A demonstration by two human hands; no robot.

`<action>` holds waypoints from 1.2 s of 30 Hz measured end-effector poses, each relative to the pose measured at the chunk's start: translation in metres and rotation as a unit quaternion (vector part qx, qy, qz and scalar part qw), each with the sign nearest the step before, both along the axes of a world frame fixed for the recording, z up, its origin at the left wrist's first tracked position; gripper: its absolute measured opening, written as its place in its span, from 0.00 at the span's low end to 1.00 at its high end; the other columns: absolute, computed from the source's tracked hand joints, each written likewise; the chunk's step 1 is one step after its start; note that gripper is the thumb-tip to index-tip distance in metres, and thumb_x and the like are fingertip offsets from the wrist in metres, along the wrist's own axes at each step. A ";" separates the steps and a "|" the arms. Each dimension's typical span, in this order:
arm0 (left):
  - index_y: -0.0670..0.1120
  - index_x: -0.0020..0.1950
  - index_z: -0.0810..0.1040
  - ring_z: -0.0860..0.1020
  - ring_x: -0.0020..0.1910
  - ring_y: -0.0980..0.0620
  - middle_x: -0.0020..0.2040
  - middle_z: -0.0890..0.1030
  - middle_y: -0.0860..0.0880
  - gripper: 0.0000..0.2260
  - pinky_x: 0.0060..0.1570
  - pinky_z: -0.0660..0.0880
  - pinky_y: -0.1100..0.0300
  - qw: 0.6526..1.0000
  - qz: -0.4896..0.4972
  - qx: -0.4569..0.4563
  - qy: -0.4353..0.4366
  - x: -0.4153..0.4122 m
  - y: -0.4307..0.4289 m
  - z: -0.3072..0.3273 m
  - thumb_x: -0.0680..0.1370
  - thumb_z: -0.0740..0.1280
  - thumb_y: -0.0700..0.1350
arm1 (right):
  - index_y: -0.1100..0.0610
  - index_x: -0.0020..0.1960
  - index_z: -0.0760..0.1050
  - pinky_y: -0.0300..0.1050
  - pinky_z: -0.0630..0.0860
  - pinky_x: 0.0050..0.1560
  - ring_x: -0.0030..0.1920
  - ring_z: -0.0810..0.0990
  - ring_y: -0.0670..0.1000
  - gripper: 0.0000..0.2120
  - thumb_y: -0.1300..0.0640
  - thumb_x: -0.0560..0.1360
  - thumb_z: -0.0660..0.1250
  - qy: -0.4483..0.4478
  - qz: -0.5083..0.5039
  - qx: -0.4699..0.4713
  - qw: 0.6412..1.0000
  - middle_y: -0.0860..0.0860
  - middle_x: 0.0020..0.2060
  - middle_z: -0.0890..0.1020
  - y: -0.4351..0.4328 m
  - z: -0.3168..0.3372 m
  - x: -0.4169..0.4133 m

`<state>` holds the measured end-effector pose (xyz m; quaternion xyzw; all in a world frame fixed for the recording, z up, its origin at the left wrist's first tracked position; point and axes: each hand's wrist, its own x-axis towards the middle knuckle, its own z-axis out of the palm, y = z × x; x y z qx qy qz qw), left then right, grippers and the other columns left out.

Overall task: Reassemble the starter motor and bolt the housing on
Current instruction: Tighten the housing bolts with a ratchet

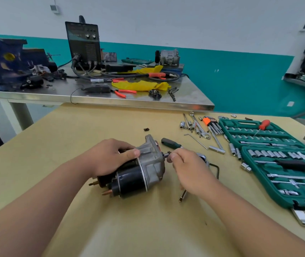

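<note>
Left hand (110, 156): your fingers wrap over the top of the motor (135, 179), curled down its far side. Thumb lies flat on the ribbed grey housing (151, 160). A firm clasp, palm down, wrist straight, forearm coming in from the lower left.

Right hand (188, 167): thumb and forefinger are pinched on a small dark stub (166, 155) that sticks out of the housing's end face. Cannot tell whether it is a bolt or a tool bit. The other fingers are curled under the palm. Back of the hand faces up, forearm in from the lower right.

Motor: lying on its side on the tan table (73, 136), between your hands. Grey housing end points right, black body points left. Copper terminals (106, 192) poke out at the near-left end.

Around it:
- Green-handled screwdriver (171, 143) lies just behind the housing.
- Chrome ratchet head (202, 157) shows past your right knuckles, with a black hex key (216, 169) beside it.
- A short chrome bar (182, 195) lies under your right wrist.
- Open green socket case (277, 160) is at the right; loose sockets and a hex key set (211, 123) lie beyond it.
- Steel bench (110, 98) stands behind, cluttered, with a black welder (83, 47) on it.
</note>
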<state>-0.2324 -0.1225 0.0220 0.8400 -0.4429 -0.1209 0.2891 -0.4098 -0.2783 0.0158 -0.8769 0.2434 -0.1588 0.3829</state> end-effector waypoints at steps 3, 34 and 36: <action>0.62 0.50 0.83 0.80 0.41 0.62 0.41 0.83 0.62 0.21 0.40 0.72 0.64 0.999 -0.023 0.001 0.030 0.008 -0.002 0.005 0.69 0.58 0.71 | 0.44 0.49 0.71 0.42 0.69 0.34 0.26 0.70 0.39 0.08 0.50 0.81 0.54 0.014 0.059 0.018 0.998 0.43 0.30 0.73 -0.006 0.005 -0.003; 0.44 0.58 0.82 0.81 0.45 0.44 0.50 0.82 0.46 0.25 0.43 0.76 0.54 0.859 -0.059 -0.173 -0.479 -0.010 0.003 -0.026 0.73 0.65 0.62 | 0.41 0.55 0.55 0.41 0.73 0.41 0.41 0.75 0.44 0.09 0.53 0.80 0.53 -0.009 0.208 -0.171 0.963 0.44 0.46 0.76 0.004 0.010 0.025; 0.44 0.58 0.82 0.81 0.45 0.44 0.50 0.82 0.46 0.24 0.43 0.77 0.53 0.852 -0.063 -0.192 -0.484 -0.009 0.002 -0.030 0.74 0.65 0.61 | 0.36 0.48 0.61 0.34 0.69 0.36 0.39 0.73 0.39 0.10 0.53 0.79 0.56 -0.036 0.215 -0.148 0.965 0.36 0.39 0.76 0.007 0.004 0.018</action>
